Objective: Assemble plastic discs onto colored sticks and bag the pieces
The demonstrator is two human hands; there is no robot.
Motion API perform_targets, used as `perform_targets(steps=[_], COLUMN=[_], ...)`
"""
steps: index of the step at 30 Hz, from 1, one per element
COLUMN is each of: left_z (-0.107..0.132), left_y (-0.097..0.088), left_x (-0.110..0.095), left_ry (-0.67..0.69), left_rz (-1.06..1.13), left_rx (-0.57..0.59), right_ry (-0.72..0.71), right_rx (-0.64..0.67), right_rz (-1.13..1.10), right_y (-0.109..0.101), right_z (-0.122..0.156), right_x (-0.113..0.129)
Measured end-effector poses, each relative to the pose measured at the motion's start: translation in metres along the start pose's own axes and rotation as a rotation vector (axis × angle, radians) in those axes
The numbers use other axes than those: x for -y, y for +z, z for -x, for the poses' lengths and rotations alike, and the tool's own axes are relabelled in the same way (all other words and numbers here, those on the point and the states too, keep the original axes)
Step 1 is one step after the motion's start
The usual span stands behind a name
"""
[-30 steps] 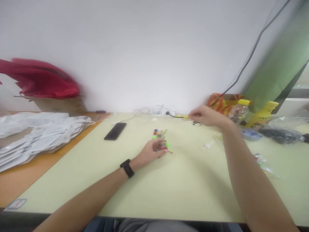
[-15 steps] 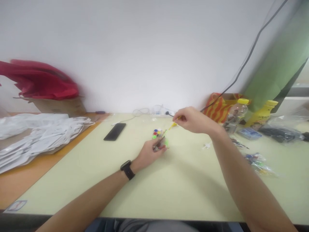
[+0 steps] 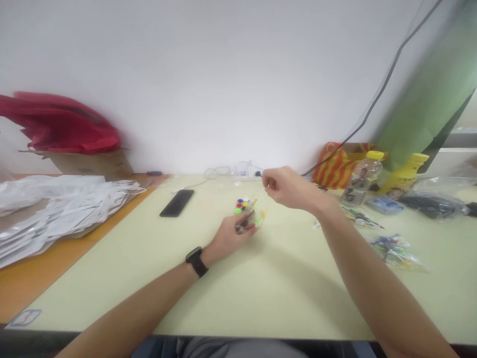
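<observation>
My left hand [image 3: 233, 233], with a black watch [image 3: 197, 261] on its wrist, is closed around a bunch of small coloured pieces [image 3: 244, 205] just above the table. Round blue, yellow, red and green ends show at the bunch's far side, and thin dark, red and green sticks poke out by the fingers. Blurred and pale, a yellow piece [image 3: 264, 215] is at the right side of the bunch. Higher and to the right, my right hand [image 3: 281, 186] hangs in the air with curled fingers. No object shows in it, and it is apart from the bunch.
A phone [image 3: 177, 203] lies left of my hands. White bags [image 3: 74, 214] are stacked further left. On the right are clear packets of small parts [image 3: 400, 253], a clear bottle [image 3: 363, 179] and a yellow bottle [image 3: 402, 176]. A power strip [image 3: 244, 174] lies by the wall.
The thin yellow piece that my right hand held is out of its fingers, and yellow now shows beside the bunch. My right hand has shifted slightly left. My left hand stays put.
</observation>
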State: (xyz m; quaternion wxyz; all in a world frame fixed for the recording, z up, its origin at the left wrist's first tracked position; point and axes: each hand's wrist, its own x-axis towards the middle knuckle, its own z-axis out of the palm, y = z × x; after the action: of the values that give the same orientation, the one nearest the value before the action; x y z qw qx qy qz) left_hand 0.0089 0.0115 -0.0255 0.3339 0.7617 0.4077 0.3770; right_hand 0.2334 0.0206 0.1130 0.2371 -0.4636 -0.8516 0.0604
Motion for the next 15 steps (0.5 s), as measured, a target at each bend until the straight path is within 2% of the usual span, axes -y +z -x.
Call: perform_targets(steps=[4, 7, 10, 13, 15], left_z=[-0.001, -0.002, -0.004, -0.005, -0.004], left_y=[-0.002, -0.002, -0.001, 0.001, 0.002], left_x=[-0.004, -0.004, -0.001, 0.006, 0.011], left_ry=[-0.019, -0.025, -0.039, -0.105, -0.153], left_rz=[0.006, 0.106, 0.27, 0.384, 0.404], left_rx=[0.008, 0.022, 0.048, 0.065, 0.082], right_ry=[0.02, 0.131, 0.349, 0.607, 0.658], right_rx=[-0.041, 0.001, 0.24, 0.602, 0.684], right_rz=[0.026, 0.051, 0.053, 0.031, 0.015], right_y=[-0.013, -0.026, -0.032, -0.026, -0.018], right_z=[0.001, 0.004, 0.014, 0.03, 0.04], right_x=[-0.008, -0.041, -0.097, -0.15, -0.172])
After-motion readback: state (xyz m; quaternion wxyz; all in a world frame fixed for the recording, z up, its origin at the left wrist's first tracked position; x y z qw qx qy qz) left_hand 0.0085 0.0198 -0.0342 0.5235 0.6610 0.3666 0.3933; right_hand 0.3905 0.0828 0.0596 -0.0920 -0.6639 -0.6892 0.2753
